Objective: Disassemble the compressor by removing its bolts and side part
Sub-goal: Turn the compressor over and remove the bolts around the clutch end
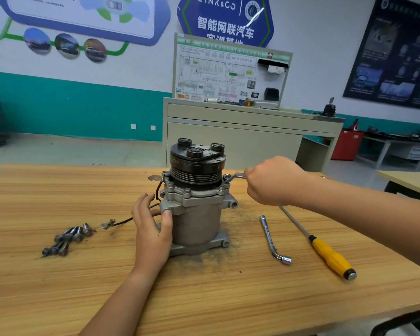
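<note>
Both hands work at the compressor point(194, 214), which stands upright on the bench point(58, 287): the left hand point(153, 229) grips its left flank, and the right hand point(272, 180) fists a wrench point(237, 175). The wrench lies level, its ring on the compressor's upper-right flange bolt point(227, 177).

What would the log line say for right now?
right hand grips wrench on compressor | left hand holds it | loose bolts on table
</note>
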